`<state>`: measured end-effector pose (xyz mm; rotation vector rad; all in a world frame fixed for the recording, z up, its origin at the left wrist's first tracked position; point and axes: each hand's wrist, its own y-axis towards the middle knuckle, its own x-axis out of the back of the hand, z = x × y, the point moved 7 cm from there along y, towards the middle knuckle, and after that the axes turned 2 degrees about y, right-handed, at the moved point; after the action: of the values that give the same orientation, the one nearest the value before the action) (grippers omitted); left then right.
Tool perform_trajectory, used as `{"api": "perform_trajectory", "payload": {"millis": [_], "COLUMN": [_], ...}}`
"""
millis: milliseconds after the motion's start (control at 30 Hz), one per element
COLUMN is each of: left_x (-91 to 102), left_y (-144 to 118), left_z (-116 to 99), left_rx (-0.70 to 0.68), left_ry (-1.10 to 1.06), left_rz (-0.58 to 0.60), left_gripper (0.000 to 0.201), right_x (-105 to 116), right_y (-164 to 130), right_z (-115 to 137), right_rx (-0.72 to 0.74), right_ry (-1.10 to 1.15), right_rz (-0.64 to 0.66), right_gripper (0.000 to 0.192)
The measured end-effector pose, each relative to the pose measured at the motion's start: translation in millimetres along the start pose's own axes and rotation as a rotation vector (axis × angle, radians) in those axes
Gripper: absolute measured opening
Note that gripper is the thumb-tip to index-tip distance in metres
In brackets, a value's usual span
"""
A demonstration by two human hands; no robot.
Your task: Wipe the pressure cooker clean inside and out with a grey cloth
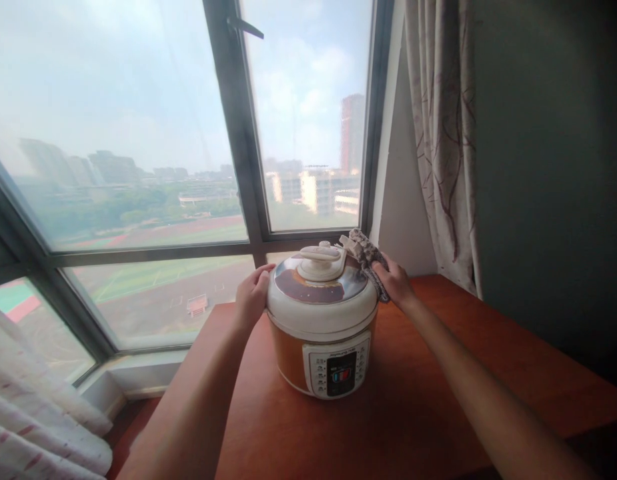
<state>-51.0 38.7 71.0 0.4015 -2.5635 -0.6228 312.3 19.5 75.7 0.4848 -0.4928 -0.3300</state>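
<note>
An orange and white electric pressure cooker stands on a red-brown wooden table, its control panel facing me. Its lid has a cream handle on top. My left hand rests against the left edge of the lid. A patterned cloth lies under my right hand, pressed to the lid's right rear edge.
A large window with a dark frame rises just behind the table. A patterned curtain hangs at the right beside a dark wall. White fabric lies at the lower left. The table's left edge drops to the floor.
</note>
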Motion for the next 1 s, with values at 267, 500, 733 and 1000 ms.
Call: {"api": "perform_trajectory", "payload": {"millis": [267,500,733,1000], "left_x": [-0.5,0.4,0.6,0.7], "left_y": [0,-2,1,1], "left_z": [-2,-6,-2,-3], "left_rx": [-0.011,-0.022,-0.028,-0.023], "left_ry": [-0.005,0.005,-0.003,-0.059], "left_rz": [-0.008,-0.001,0.006,0.052], "left_gripper": [0.046,0.045,0.044,0.049], "right_x": [8,-5,-42,-69], "right_y": [-30,-93,-133,-154], "right_z": [23,85,138,165], "right_rx": [0.172,0.480,0.592,0.641], "right_ry": [-0.011,-0.102,-0.381,-0.476], "right_rz": [-0.124,-0.069,-0.021,0.071], "right_gripper": [0.033,0.037,0.063,0.063]}}
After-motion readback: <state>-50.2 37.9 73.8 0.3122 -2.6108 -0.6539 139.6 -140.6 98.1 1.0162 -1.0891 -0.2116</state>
